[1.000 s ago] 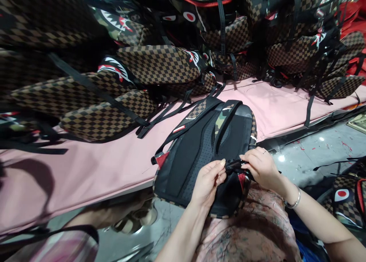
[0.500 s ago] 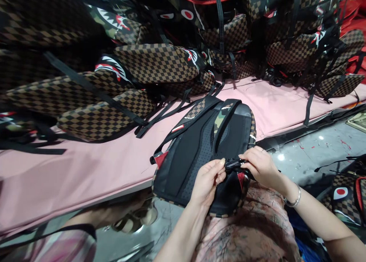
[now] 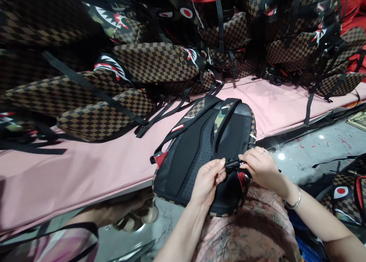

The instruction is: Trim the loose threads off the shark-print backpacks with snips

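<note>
A black backpack [image 3: 188,159] with checkered edges lies back side up, partly on the pink table and partly over my lap. Its two shoulder straps run toward the far end, one showing a camouflage patch. Over the lower right part of the backpack, my left hand [image 3: 210,178] pinches one end of a black buckle [image 3: 233,163]. The other end, where the webbing is, sits between the fingertips of my right hand [image 3: 260,165]. A red triangular tab [image 3: 241,178] shows just below the buckle.
Checkered backpacks [image 3: 154,62] with shark-mouth prints are piled along the back of the pink table [image 3: 114,174]. Another bag [image 3: 343,193] is at the lower right. A person's leg and sandals [image 3: 134,218] show at the lower left.
My right hand has shifted slightly at its end of the buckle. My left hand keeps its hold. The person's plaid clothing at the lower left has moved a little.
</note>
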Action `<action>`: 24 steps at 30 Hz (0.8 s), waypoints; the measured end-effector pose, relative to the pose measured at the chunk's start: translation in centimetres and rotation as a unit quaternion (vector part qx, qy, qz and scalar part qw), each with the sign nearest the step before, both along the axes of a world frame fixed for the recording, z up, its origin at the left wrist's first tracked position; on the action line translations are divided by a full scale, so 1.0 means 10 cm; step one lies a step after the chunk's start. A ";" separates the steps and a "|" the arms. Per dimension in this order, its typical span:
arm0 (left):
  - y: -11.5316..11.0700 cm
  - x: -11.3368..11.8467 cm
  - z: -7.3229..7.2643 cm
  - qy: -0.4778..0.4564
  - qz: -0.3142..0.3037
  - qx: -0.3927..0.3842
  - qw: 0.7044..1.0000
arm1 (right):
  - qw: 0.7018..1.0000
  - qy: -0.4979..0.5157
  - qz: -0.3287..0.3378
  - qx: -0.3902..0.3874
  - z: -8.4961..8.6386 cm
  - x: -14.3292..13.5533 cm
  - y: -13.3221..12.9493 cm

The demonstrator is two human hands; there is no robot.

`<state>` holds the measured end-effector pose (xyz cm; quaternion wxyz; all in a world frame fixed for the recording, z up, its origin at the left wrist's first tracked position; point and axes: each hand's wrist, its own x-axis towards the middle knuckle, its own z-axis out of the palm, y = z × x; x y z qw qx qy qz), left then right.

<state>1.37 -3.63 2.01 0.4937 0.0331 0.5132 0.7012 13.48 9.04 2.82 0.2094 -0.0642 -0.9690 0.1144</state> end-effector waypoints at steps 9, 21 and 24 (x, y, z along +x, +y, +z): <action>-0.01 0.00 0.00 -0.003 0.003 -0.001 1.000 | 0.999 0.043 -0.010 -0.002 -0.06 0.00 -0.01; -0.01 0.01 0.02 -0.009 0.013 0.005 1.000 | 0.995 0.052 -0.035 -0.076 -0.11 0.02 -0.09; 0.00 0.03 0.03 -0.013 0.024 0.003 1.000 | 0.981 0.085 -0.052 -0.164 -0.13 0.00 -0.10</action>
